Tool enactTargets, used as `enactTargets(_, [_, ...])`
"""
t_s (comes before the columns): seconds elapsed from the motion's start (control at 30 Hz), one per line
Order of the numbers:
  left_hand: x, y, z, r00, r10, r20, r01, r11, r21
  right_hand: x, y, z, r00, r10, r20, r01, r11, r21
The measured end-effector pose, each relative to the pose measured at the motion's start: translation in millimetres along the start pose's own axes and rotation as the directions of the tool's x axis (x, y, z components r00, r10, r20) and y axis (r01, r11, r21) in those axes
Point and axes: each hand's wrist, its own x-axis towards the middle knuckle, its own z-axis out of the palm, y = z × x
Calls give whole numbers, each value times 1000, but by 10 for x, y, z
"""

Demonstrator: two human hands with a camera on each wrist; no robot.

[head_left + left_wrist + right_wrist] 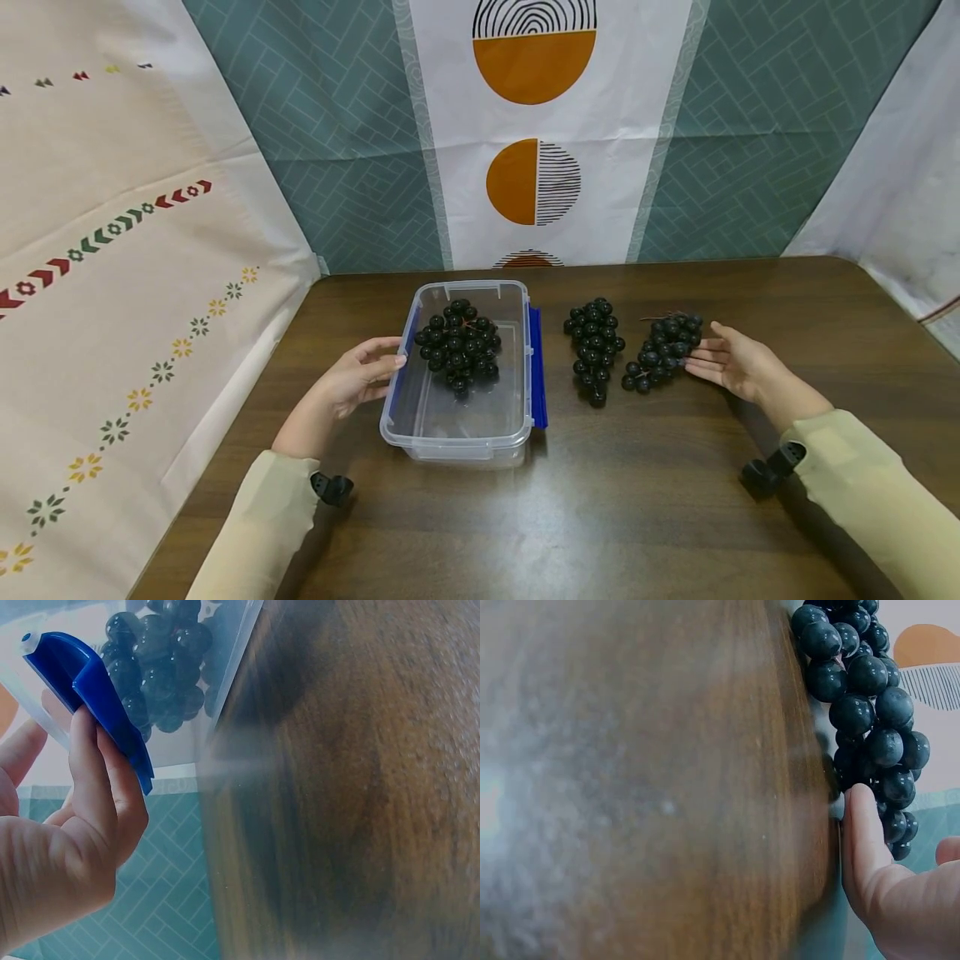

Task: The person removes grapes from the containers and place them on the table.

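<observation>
A clear plastic container (495,425) with blue side latches stands on the table, one bunch of black grapes (459,343) inside it. At its left rim my left hand (360,375) holds on, thumb at the edge and fingers against the blue latch flap (94,682). Two more bunches lie right of the container: a middle bunch (592,342) and a right bunch (663,350) with a thin stem showing. My right hand (738,364) reaches the right bunch's near side with fingers extended and thumb raised. In the right wrist view a fingertip (861,796) touches the lower grapes.
The brown wooden table (637,517) carries everything. Behind it hangs a teal and white patterned cloth (345,200); a pale embroidered cloth (150,317) runs down the left. The container's right blue latch (537,367) hangs folded down towards the middle bunch.
</observation>
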Motion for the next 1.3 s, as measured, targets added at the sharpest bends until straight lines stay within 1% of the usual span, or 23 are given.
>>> enactTargets(0.27, [-2, 9, 2, 1000, 1, 3, -1, 1000, -5, -20, 3, -54, 999, -34, 11, 35, 998, -48])
enactTargets(0.47, [4, 6, 4, 1000, 0, -1, 0, 1000, -15, -61, -22, -86, 999, -40, 26, 43, 992, -116])
enactTargets(0.6, [4, 4, 10, 1000, 0, -2, 0, 1000, -17, -89, -26, -88, 998, -61, 23, 64, 981, -184])
enactTargets(0.63, [3, 5, 11, 1000, 0, -2, 0, 1000, -17, -95, -28, -87, 997, -70, 23, 73, 973, -220])
enactTargets(0.7, [-2, 6, 16, 1000, 1, 0, -1, 1000, -16, -107, -31, -79, 995, -96, 17, 97, 947, -306])
enactTargets(0.8, [-9, 9, 17, 1000, -2, -6, 2, 1000, -15, -121, -43, -62, 990, -144, 5, 132, 894, -427])
enactTargets(0.87, [-11, 13, 16, 1000, -2, -8, 2, 1000, -14, -132, -51, -49, 985, -173, -1, 150, 858, -490])
enactTargets(1.0, [-12, 14, 11, 1000, -5, -10, 4, 1000, -17, -150, -65, -14, 980, -196, -14, 156, 816, -556])
enactTargets(1.13, [-10, 8, 9, 1000, -5, -9, 5, 1000, -19, -164, -56, 5, 976, -220, -13, 169, 785, -597])
enactTargets(1.2, [-8, 6, 8, 1000, -5, -9, 5, 1000, -18, -168, -49, 6, 969, -248, -17, 183, 757, -627])
enactTargets(1.3, [-7, 3, 10, 1000, -3, -6, 3, 1000, -13, -175, -54, 14, 956, -292, -29, 195, 705, -682])
